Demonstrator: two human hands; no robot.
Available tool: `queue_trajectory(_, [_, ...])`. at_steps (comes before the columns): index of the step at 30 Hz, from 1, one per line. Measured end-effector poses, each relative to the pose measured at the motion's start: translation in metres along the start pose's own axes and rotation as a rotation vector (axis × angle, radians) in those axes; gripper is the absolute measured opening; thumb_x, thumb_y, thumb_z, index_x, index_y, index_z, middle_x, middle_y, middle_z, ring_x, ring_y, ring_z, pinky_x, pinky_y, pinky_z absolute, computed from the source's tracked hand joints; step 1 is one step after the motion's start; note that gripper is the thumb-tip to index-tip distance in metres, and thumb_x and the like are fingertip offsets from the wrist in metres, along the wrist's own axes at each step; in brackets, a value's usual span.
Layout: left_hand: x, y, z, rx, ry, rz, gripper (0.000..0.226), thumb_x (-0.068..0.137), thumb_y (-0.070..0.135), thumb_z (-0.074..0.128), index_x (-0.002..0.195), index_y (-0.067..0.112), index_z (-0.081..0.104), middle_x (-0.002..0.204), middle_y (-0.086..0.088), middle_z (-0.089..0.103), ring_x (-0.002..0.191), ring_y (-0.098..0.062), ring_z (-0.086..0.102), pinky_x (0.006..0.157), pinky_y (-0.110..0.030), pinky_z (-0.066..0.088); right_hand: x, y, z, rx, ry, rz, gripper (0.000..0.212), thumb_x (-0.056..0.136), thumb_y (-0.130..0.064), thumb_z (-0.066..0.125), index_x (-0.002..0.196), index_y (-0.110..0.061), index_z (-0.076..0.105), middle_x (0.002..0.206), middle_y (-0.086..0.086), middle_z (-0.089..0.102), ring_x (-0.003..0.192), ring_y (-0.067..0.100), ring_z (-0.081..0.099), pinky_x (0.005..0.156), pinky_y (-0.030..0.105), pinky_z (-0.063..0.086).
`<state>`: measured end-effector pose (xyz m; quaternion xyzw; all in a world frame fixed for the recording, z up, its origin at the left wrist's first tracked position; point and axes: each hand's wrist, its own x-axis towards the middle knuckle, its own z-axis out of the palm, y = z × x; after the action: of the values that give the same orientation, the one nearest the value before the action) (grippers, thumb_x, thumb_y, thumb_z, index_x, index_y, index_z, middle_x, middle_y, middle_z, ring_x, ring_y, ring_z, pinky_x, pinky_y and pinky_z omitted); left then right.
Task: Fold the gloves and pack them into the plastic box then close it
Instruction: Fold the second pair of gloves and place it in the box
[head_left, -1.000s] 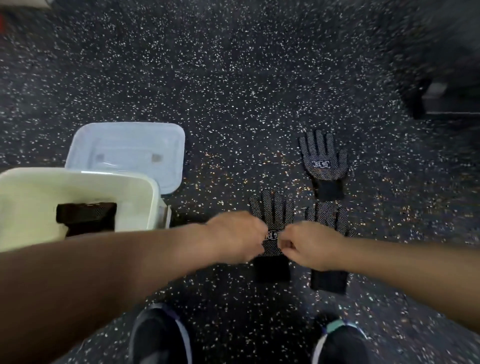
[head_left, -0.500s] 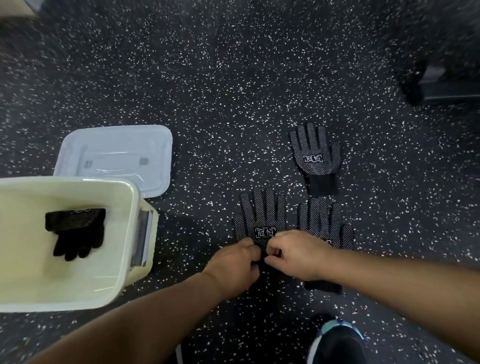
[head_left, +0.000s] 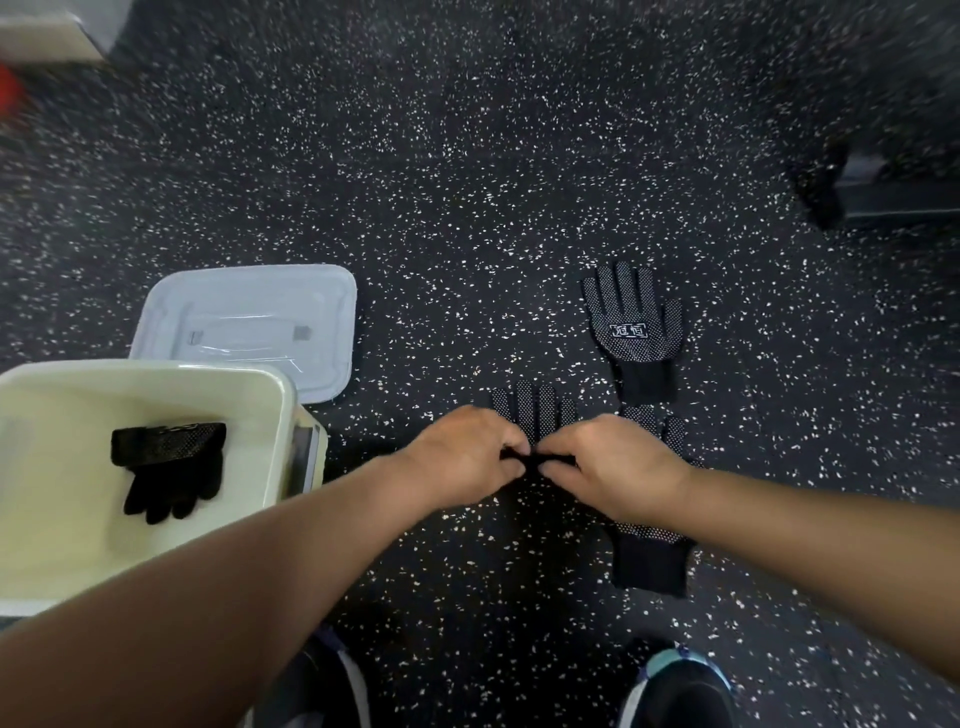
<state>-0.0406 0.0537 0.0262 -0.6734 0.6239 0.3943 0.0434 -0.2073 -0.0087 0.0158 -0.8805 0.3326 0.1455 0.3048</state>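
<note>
Glove cuff pinched between left hand and right hand, fingers beyond.

A dark floor flecked with white carried everything. At near left stood an open cream box, its pale lid lying flat just beyond it. Three black dotted gloves lay to the right: one farthest, a second nearer and partly covered by an arm, a third just left of it. Two shoes rested at the near edge. A dark object sat far right.
</note>
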Motion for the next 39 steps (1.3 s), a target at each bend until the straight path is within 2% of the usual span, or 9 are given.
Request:
queue_trajectory(5, [-0.007, 0.011, -0.042, -0.09, -0.461, -0.012, 0.018, 0.088, 0.026, 0.067, 0.105, 0.025, 0.067, 0.076, 0.011, 0.075, 0.077, -0.007, 0.064, 0.074, -0.023, 0.049, -0.008, -0.021, -0.039, 0.262, -0.425, 0.022, 0.015, 0.091, -0.031, 0.064, 0.1, -0.024, 0.073, 0.075, -0.013, 0.067, 0.066, 0.004, 0.062, 0.059, 0.012, 0.045])
queue_trajectory(8, [-0.01, 0.012, -0.06, -0.305, -0.621, -0.024, 0.009, 0.087, 0.015, 0.068, 0.093, 0.021, 0.064, 0.057, 0.013, 0.069, 0.069, -0.008, 0.067, 0.068, -0.021, 0.051, -0.005, -0.025, -0.057, 0.45, -0.6, 0.04, 0.008, 0.09, -0.025, 0.066, 0.094, -0.024, 0.072, 0.084, -0.009, 0.072, 0.074, 0.01, 0.07, 0.069, 0.017, 0.053])
queue_trajectory(12, [0.007, -0.003, -0.054, -0.302, -0.385, -0.097, 0.007, 0.087, 0.018, 0.068, 0.088, 0.024, 0.065, 0.051, 0.016, 0.065, 0.059, -0.003, 0.062, 0.063, -0.019, 0.048, 0.02, -0.018, -0.048, 0.513, -0.403, 0.136, 0.008, 0.09, -0.014, 0.065, 0.093, -0.015, 0.072, 0.082, 0.005, 0.071, 0.061, 0.006, 0.063, 0.063, 0.019, 0.055])
queue_trajectory(15, [0.025, -0.018, -0.033, -0.188, -0.077, -0.14, 0.011, 0.089, 0.026, 0.065, 0.099, 0.027, 0.07, 0.075, 0.012, 0.069, 0.068, -0.005, 0.061, 0.069, -0.022, 0.047, 0.043, -0.006, -0.029, 0.285, -0.112, 0.2, 0.018, 0.088, -0.024, 0.067, 0.104, -0.022, 0.074, 0.084, -0.001, 0.07, 0.073, 0.011, 0.06, 0.07, 0.025, 0.05])
queue_trajectory(19, [0.033, -0.028, -0.008, -0.18, 0.118, -0.142, 0.02, 0.092, 0.027, 0.06, 0.11, 0.027, 0.068, 0.084, 0.011, 0.057, 0.081, -0.011, 0.058, 0.084, -0.023, 0.048, 0.048, 0.0, -0.012, 0.131, 0.041, 0.175, 0.023, 0.089, -0.029, 0.063, 0.11, -0.03, 0.071, 0.103, -0.006, 0.071, 0.091, 0.013, 0.063, 0.08, 0.023, 0.048])
queue_trajectory(22, [0.032, -0.033, 0.005, -0.132, 0.148, -0.089, 0.021, 0.092, 0.029, 0.06, 0.112, 0.025, 0.067, 0.106, 0.006, 0.061, 0.094, -0.013, 0.058, 0.095, -0.029, 0.047, 0.041, 0.003, -0.005, 0.119, 0.057, 0.13, 0.024, 0.09, -0.025, 0.06, 0.111, -0.029, 0.071, 0.098, -0.006, 0.071, 0.079, 0.009, 0.058, 0.072, 0.021, 0.045])
queue_trajectory(24, [0.029, -0.034, 0.012, -0.071, 0.138, -0.033, 0.022, 0.092, 0.031, 0.059, 0.112, 0.026, 0.066, 0.116, 0.006, 0.059, 0.099, -0.014, 0.057, 0.098, -0.033, 0.045, 0.036, 0.004, -0.001, 0.052, 0.081, 0.059, 0.025, 0.089, -0.025, 0.058, 0.11, -0.029, 0.07, 0.104, -0.006, 0.069, 0.089, 0.013, 0.062, 0.081, 0.027, 0.049])
queue_trajectory(31, [-0.003, -0.026, 0.06, 0.123, -0.034, 0.193, 0.023, 0.092, 0.03, 0.052, 0.113, 0.024, 0.062, 0.115, 0.003, 0.056, 0.107, -0.018, 0.056, 0.093, -0.03, 0.041, -0.003, 0.007, 0.045, -0.168, -0.083, -0.187, 0.027, 0.092, -0.031, 0.049, 0.114, -0.029, 0.063, 0.109, -0.005, 0.06, 0.109, 0.016, 0.054, 0.091, 0.034, 0.046])
queue_trajectory(39, [-0.01, -0.018, 0.078, 0.141, -0.109, 0.152, 0.03, 0.09, 0.042, 0.053, 0.11, 0.021, 0.061, 0.113, 0.002, 0.054, 0.101, -0.019, 0.057, 0.092, -0.033, 0.044, -0.013, 0.001, 0.065, -0.147, -0.233, -0.155, 0.04, 0.088, -0.04, 0.053, 0.125, -0.026, 0.057, 0.113, -0.005, 0.051, 0.11, 0.014, 0.045, 0.096, 0.032, 0.042])
